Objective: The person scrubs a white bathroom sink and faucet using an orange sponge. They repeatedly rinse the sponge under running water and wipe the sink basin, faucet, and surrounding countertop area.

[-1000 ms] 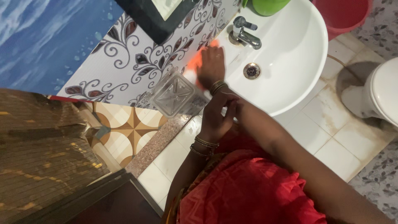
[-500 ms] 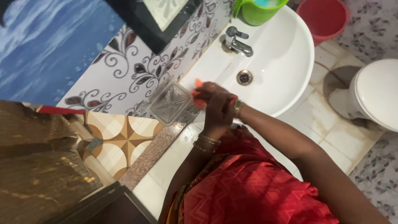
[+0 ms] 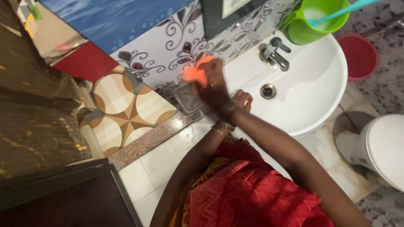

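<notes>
My right hand (image 3: 214,88) grips an orange cloth (image 3: 198,72) and presses it against the top of a clear square plastic container (image 3: 185,100). The container is held in the air by the wall, just left of the white sink (image 3: 324,84). My left hand (image 3: 244,99) is mostly hidden behind my right wrist. Only its curled fingers show, closed at the container's near side. Both wrists wear bangles. The cloth and my right hand cover much of the container.
A metal tap (image 3: 275,52) and a drain (image 3: 268,91) are on the sink. A green mug (image 3: 313,23) with a teal stick stands at its back rim. A red bucket (image 3: 360,56) and a white toilet (image 3: 385,147) are on the tiled floor at right.
My right hand moved from the sink's back rim to the sink's edge beside the container, then up onto it with the cloth. The view swung left, so the sink now lies further right.
</notes>
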